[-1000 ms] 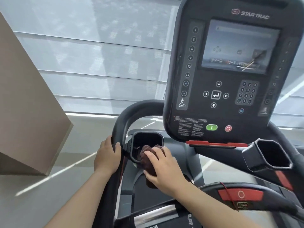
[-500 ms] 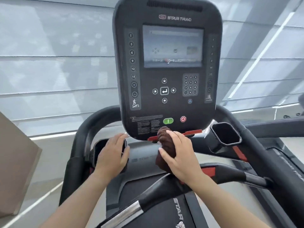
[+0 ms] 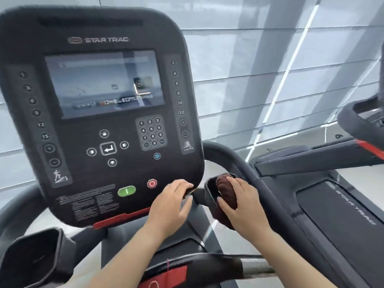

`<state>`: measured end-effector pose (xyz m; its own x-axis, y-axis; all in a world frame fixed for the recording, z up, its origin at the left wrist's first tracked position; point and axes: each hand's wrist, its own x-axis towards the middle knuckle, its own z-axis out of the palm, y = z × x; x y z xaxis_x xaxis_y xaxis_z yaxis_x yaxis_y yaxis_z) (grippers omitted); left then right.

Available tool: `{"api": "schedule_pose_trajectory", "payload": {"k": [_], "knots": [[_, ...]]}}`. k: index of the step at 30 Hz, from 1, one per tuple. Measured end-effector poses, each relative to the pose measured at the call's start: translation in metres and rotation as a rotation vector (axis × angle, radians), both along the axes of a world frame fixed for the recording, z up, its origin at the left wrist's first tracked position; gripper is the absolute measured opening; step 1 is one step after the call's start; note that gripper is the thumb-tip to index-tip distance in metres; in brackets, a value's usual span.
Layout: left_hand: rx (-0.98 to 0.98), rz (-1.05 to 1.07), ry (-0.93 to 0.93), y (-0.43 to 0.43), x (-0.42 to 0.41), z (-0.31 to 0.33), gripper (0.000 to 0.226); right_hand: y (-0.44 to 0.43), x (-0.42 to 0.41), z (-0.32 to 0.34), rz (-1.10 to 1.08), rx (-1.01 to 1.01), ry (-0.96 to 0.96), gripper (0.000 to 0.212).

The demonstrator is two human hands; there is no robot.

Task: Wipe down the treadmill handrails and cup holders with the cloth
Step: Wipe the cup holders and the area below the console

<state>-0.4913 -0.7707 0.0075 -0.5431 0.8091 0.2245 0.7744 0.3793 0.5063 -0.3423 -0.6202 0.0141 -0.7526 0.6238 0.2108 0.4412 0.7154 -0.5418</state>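
Note:
My right hand (image 3: 242, 206) grips a bunched dark brown cloth (image 3: 225, 188) and presses it into the mouth of the right cup holder (image 3: 209, 192), just right of the console. The cloth fills most of the opening. My left hand (image 3: 170, 206) rests on the console's lower right corner with its fingers curled over the edge beside the cup holder. The black right handrail (image 3: 245, 169) curves down behind my right hand. The left cup holder (image 3: 35, 252) stands at the lower left, with nothing in it that I can see.
The black Star Trac console (image 3: 99, 113) with screen and keypad fills the left and centre. A front crossbar (image 3: 218, 265) with a metal grip and red panel runs across the bottom. A second treadmill (image 3: 340, 208) stands to the right. Window blinds lie behind.
The view has swung right. My right hand carried the cloth from the left cup holder, past the console's lower edge, into the right cup holder. My left hand moved from the left handrail to the console's corner.

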Motion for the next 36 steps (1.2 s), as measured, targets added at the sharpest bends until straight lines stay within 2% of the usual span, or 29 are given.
{"api": "schedule_pose_trajectory", "payload": {"k": [4, 8, 11, 13, 20, 36], "knots": [[-0.129, 0.123, 0.208, 0.018, 0.011, -0.026, 0.047, 0.048, -0.010, -0.004, 0.071, 0.030, -0.039, 0.057], [-0.279, 0.308, 0.241, 0.013, 0.008, -0.041, 0.059, 0.071, -0.042, -0.011, 0.196, 0.058, -0.127, 0.059], [-0.357, 0.308, 0.284, 0.015, 0.008, -0.044, 0.057, 0.072, -0.063, -0.026, 0.266, 0.025, -0.198, 0.056], [-0.378, 0.317, 0.292, 0.017, 0.010, -0.046, 0.058, 0.071, -0.068, -0.033, 0.267, -0.017, -0.181, 0.054], [-0.386, 0.354, 0.313, 0.019, 0.008, -0.051, 0.059, 0.060, -0.062, -0.037, 0.378, 0.071, -0.271, 0.057], [-0.351, 0.352, 0.242, 0.022, 0.010, -0.049, 0.057, 0.062, -0.067, -0.039, 0.370, 0.123, -0.260, 0.052]]}}
